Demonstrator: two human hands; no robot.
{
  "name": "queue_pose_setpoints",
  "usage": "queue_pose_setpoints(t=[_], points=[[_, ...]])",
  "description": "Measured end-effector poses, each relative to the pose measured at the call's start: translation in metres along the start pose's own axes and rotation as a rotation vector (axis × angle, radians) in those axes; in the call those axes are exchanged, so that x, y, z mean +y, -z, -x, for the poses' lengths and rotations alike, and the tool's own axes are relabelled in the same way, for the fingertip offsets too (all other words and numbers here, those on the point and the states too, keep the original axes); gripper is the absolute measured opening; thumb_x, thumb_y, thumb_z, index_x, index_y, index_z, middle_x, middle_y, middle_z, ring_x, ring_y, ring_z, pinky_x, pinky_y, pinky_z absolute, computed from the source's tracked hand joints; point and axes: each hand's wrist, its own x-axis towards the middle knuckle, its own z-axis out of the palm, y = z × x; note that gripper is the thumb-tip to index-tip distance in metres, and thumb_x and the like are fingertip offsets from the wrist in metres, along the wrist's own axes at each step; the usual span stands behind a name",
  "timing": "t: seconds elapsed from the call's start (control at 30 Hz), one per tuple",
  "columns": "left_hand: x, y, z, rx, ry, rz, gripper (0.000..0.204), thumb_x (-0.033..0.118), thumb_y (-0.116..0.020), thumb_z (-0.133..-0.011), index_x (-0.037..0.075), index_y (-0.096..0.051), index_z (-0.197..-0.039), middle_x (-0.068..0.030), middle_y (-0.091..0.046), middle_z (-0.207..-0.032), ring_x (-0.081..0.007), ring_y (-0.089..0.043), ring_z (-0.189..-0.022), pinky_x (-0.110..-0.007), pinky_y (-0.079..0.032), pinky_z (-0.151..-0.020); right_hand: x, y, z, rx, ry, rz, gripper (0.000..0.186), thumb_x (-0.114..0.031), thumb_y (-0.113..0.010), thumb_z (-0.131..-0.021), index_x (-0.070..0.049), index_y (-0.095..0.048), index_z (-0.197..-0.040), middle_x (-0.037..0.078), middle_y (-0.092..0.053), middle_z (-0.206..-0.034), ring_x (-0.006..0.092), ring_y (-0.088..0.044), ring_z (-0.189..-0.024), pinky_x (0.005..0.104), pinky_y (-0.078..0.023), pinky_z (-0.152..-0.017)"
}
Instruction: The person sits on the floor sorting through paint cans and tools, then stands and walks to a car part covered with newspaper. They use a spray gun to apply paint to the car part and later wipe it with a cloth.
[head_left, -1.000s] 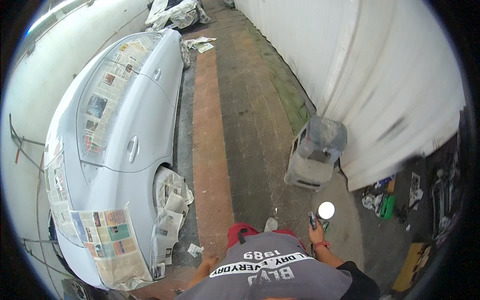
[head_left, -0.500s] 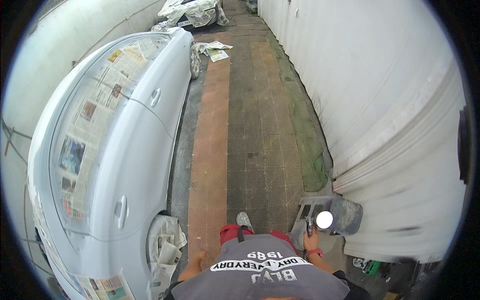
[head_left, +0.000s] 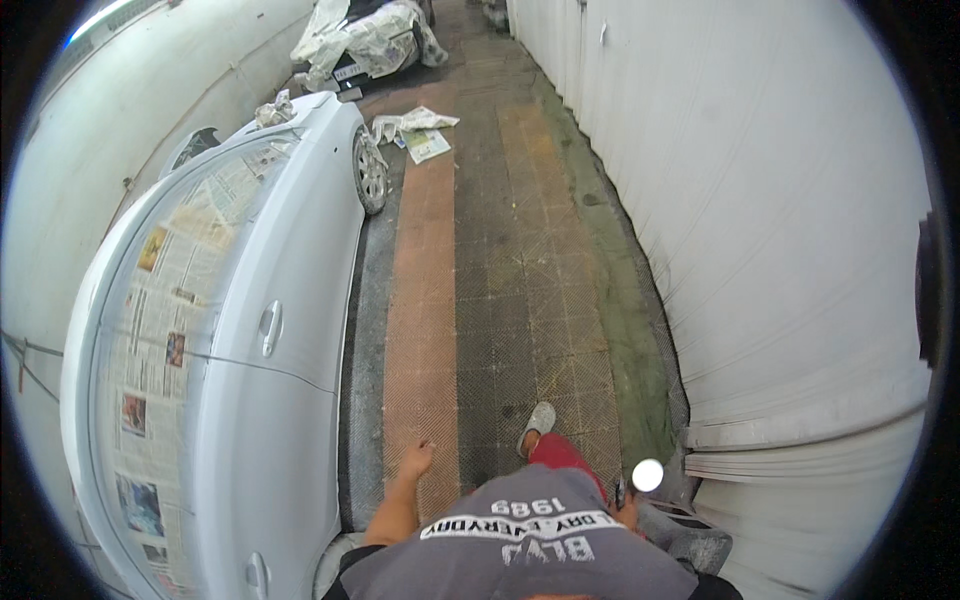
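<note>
In my right hand (head_left: 627, 513), low at my right side, is a spray gun (head_left: 620, 493) topped by a round white cup (head_left: 648, 476). The fingers wrap its handle, though part of the grip is hidden. My left hand (head_left: 417, 459) hangs out in front on the left, over the reddish floor strip. Its fingers are loosely bent and a little apart, and I see nothing in them. Nearest to that hand stands a pale car (head_left: 270, 420), a gap away, its side windows covered with newspaper (head_left: 165, 345).
A second car (head_left: 385, 45), draped in sheeting, stands at the far end. Loose newspaper (head_left: 428, 146) lies on the tiled floor. White sheeting (head_left: 780, 220) lines the right side, with green cloth (head_left: 640, 390) along its foot. A grey box-like object (head_left: 700, 540) sits beside my right hand.
I have stepped forward along the car, and the grey object now lies further back. My left hand has swung forward; the spray gun stays in my right hand.
</note>
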Motion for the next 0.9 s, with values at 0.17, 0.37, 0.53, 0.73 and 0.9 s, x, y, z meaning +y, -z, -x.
queue_pose_setpoints(t=[0.17,0.37,0.53,0.73,0.9], points=[[0.013,-0.009,-0.057,-0.271,0.246,-0.302,0.071,0.051,-0.064,-0.098,0.007,-0.061,-0.152,-0.0244,-0.058,-0.156,-0.0426,-0.055,-0.144,-0.047,-0.043,-0.122,-0.126,0.060,-0.176,-0.013,-0.102,0.005,0.073,-0.015,-0.072,-0.092,0.002,-0.048,-0.158,0.036,-0.048,-0.155,0.0535,-0.048,-0.144,0.0517,-0.042,-0.121],[0.093,0.027,-0.142,-0.296,0.556,-0.133,0.073,0.044,-0.065,-0.101,0.000,-0.052,-0.158,-0.0246,-0.050,-0.163,-0.0397,-0.050,-0.151,-0.046,-0.041,-0.124,-0.245,0.082,-0.434,0.122,0.074,-0.017,0.071,-0.014,-0.069,-0.096,0.000,-0.044,-0.161,0.035,-0.044,-0.161,0.0525,-0.045,-0.147,0.0518,-0.039,-0.123],[0.205,0.058,-0.301,-0.438,0.669,0.016,0.060,0.033,-0.059,-0.109,-0.003,-0.053,-0.156,-0.0259,-0.049,-0.164,-0.0365,-0.047,-0.153,-0.046,-0.038,-0.126,-0.345,0.074,-0.596,0.190,0.060,0.048,0.076,-0.011,-0.071,-0.095,-0.010,-0.042,-0.165,0.034,-0.046,-0.158,0.0522,-0.046,-0.145,0.0526,-0.040,-0.122],[0.315,0.114,-0.581,-0.219,0.258,-0.080,0.072,0.049,-0.056,-0.104,-0.005,-0.057,-0.151,-0.0288,-0.050,-0.161,-0.0408,-0.046,-0.153,-0.047,-0.035,-0.128,-0.493,0.046,-0.738,0.083,-0.018,-0.079,0.073,-0.012,-0.072,-0.093,0.002,-0.045,-0.159,0.035,-0.051,-0.153,0.0518,-0.048,-0.143,0.0514,-0.040,-0.120],[0.603,0.238,-0.754,-0.050,0.105,-0.003,0.066,0.041,-0.060,-0.107,-0.003,-0.053,-0.155,-0.0270,-0.060,-0.153,-0.0401,-0.058,-0.142,-0.046,-0.044,-0.120,-0.541,0.004,-0.874,0.112,0.037,0.014,0.068,-0.018,-0.073,-0.093,0.003,-0.051,-0.153,0.036,-0.054,-0.148,0.0530,-0.053,-0.137,0.0528,-0.044,-0.116]])
